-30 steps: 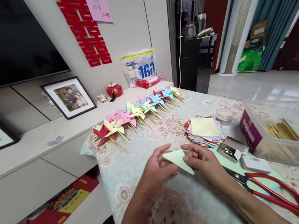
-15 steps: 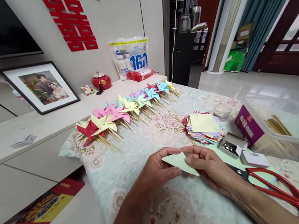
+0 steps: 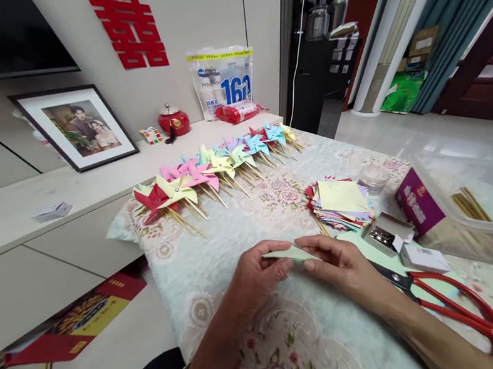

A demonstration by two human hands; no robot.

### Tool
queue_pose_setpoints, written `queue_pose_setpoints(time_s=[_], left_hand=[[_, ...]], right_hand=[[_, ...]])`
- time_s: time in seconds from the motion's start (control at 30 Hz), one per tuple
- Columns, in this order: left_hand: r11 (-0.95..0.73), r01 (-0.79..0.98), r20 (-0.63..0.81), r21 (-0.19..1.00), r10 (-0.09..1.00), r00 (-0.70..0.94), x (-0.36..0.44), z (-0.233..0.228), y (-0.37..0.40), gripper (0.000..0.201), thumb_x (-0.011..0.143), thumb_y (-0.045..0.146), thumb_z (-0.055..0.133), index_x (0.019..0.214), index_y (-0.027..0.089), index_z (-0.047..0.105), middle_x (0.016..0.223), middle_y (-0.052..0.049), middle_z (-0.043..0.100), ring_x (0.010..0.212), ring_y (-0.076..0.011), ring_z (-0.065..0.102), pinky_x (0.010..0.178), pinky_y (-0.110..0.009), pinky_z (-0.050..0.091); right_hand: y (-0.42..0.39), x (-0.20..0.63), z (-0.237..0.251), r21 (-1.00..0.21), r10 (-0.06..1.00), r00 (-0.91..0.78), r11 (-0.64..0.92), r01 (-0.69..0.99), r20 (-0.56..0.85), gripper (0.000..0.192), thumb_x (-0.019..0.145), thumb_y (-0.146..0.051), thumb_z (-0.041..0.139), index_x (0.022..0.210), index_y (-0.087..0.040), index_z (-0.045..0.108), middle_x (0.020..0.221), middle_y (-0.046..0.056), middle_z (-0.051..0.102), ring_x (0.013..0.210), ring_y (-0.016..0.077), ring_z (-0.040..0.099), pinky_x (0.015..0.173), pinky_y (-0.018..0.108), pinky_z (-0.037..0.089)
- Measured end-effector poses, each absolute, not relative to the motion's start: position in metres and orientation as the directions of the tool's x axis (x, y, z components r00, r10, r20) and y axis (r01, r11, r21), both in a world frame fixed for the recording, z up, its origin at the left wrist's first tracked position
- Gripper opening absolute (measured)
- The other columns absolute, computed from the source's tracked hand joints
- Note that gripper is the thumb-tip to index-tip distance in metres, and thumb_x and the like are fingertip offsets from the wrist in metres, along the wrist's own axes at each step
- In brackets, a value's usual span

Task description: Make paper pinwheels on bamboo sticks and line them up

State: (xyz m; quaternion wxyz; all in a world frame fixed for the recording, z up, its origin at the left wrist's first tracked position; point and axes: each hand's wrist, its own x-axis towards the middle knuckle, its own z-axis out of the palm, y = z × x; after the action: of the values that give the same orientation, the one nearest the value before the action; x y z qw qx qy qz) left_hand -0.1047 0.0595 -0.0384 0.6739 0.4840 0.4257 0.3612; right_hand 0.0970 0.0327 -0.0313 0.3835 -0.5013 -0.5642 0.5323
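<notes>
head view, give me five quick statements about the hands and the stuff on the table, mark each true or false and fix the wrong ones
1. The left hand holds the pale green paper. True.
2. The right hand holds the scissors. False: they lie beside the right forearm, and that hand is at the paper.
3. A pale yellow sheet lies on top of the paper stack. True.
4. The pinwheels stand in the plastic box. False: they lie in a row on the tablecloth.
5. Thin sticks show inside the plastic box. True.

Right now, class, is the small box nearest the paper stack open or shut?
Open: shiny metal pieces show inside the small box.
</notes>
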Motion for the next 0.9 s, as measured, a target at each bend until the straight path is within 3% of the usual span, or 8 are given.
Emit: queue_pose_setpoints(time_s=[0.3,0.53,0.77,0.9], left_hand=[[0.283,-0.052,-0.244,0.958,0.895,0.373,-0.105,-0.041,0.059,0.054,0.066,0.042,0.083,0.11,0.013,0.07,0.073,-0.003,0.072,0.063,-0.0139,0.058,0.064,-0.027,0.043],[0.286,-0.116,-0.223,0.951,0.896,0.384,-0.102,-0.04,0.057,0.053,0.066,0.034,0.084,0.114,0.015,0.07,0.089,-0.005,0.074,0.073,-0.0153,0.062,0.069,-0.028,0.045],[0.28,-0.15,-0.205,0.948,0.901,0.381,-0.103,-0.053,0.058,0.075,0.065,0.032,0.085,0.133,0.017,0.06,0.104,-0.008,0.071,0.078,-0.0163,0.062,0.07,-0.028,0.045],[0.313,-0.152,-0.238,0.937,0.894,0.379,-0.11,-0.044,0.057,0.071,0.067,0.032,0.084,0.132,0.019,0.06,0.126,-0.013,0.063,0.082,-0.0165,0.064,0.073,-0.031,0.049]], right_hand=[[0.032,0.095,-0.021,-0.954,0.975,-0.212,-0.008,0.298,-0.074,0.039,0.089,-0.053,0.061,0.105,-0.019,0.071,0.075,0.002,0.066,0.07,0.0179,0.057,0.062,0.028,0.041],[0.029,0.092,-0.021,-0.86,0.988,-0.145,0.126,0.495,0.061,0.027,0.094,-0.044,0.056,0.083,-0.022,0.067,0.061,0.0,0.064,0.054,0.0153,0.052,0.056,0.027,0.037],[0.03,0.094,-0.022,-0.842,0.99,-0.096,0.142,0.52,0.108,0.028,0.094,-0.044,0.056,0.078,-0.022,0.065,0.058,-0.001,0.064,0.053,0.015,0.052,0.056,0.027,0.037],[0.03,0.094,-0.019,-0.914,0.995,-0.061,0.095,0.395,0.078,0.031,0.092,-0.048,0.058,0.079,-0.021,0.066,0.058,0.0,0.065,0.054,0.0158,0.056,0.057,0.028,0.04]])
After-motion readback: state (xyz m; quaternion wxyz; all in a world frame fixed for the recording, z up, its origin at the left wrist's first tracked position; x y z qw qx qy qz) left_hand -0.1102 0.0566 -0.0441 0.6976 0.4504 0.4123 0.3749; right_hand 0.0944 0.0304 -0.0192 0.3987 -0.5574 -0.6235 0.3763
